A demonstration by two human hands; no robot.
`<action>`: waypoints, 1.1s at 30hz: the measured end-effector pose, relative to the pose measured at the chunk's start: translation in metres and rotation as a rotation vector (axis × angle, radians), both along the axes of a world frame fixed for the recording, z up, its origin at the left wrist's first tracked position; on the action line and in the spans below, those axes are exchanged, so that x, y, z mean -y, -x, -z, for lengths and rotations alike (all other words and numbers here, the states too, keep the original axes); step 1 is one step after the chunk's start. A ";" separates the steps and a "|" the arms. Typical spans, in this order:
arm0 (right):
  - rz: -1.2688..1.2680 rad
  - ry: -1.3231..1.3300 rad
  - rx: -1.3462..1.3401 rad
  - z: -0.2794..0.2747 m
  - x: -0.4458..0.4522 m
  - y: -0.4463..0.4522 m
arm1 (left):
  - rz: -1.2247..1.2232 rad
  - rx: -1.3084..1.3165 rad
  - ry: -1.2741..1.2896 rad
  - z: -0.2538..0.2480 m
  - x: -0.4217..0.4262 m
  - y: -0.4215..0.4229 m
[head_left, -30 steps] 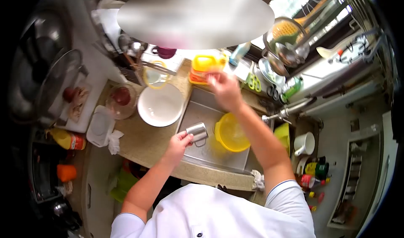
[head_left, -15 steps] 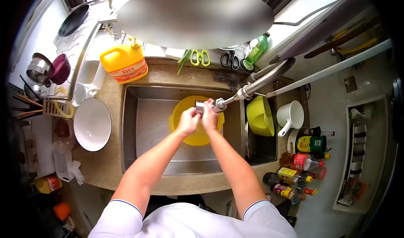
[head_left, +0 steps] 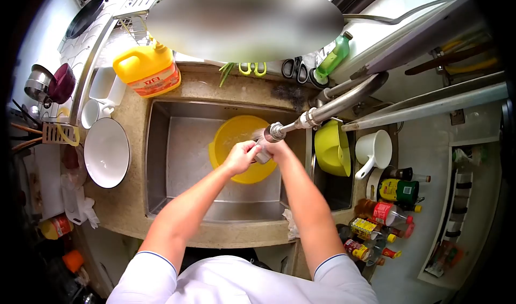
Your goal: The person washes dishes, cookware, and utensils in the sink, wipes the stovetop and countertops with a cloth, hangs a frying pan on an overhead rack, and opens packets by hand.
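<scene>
Gleaming silvery: metal cup [head_left: 263,156] (partly hidden), left hand [head_left: 239,158] gripping it, right hand [head_left: 276,149] alongside, hold unclear.

cup [head_left: 263,156]: shiny metal | basin [head_left: 216,148]: plastic | sink [head_left: 185,161]: metal (rather matt)

Has a tan, speckled counter [head_left: 126,210] stretching across, with pale cabinet fronts [head_left: 118,261] below. Shows white tiling [head_left: 78,52] at upper left and a pale wall [head_left: 403,269] at right, fitted with a socket [head_left: 457,117] and a white-rimmed shelf unit [head_left: 439,226]. Takes strong whitish light from the top, near a dark window frame [head_left: 361,0] and a white ledge [head_left: 376,34]. Darkens toward the edges.
</scene>
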State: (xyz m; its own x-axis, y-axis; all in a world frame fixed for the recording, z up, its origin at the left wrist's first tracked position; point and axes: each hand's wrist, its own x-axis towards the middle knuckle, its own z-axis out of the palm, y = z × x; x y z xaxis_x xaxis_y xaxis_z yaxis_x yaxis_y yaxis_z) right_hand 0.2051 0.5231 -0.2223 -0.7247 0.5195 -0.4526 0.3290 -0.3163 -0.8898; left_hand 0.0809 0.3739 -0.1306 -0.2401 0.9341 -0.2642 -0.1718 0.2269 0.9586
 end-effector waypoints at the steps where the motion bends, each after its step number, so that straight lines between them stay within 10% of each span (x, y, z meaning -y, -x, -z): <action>1: 0.007 0.345 -0.055 -0.033 0.001 0.002 | -0.041 0.099 0.005 0.003 -0.002 0.004; 4: 0.333 0.628 -0.306 -0.065 0.026 0.013 | -0.319 0.971 0.042 -0.003 -0.024 0.015; 10: 0.860 0.158 -0.229 -0.091 0.058 0.042 | -0.368 1.227 0.271 0.001 -0.040 0.012; 18: 0.711 0.079 0.040 -0.056 0.034 0.028 | -0.285 -0.582 0.090 0.019 -0.021 -0.021; 22: 0.558 -0.038 0.009 -0.093 0.077 0.035 | -0.255 0.560 0.177 0.032 -0.030 0.001; 24: 0.247 -0.612 0.091 -0.120 0.097 0.025 | -0.129 1.201 0.253 0.044 -0.033 0.019; 27: -0.098 -1.177 -0.192 -0.124 0.079 0.001 | 0.081 1.160 0.367 0.001 -0.017 0.037; 30: -0.024 -0.835 0.142 -0.097 0.062 0.002 | -0.368 0.885 0.238 -0.022 -0.024 -0.010; 32: 0.448 -0.009 -0.178 -0.091 0.054 0.016 | -0.474 -0.491 -0.201 0.019 -0.025 -0.022; 33: 0.476 0.213 -0.140 -0.101 0.046 0.016 | -0.472 -0.491 -0.202 0.016 -0.024 -0.019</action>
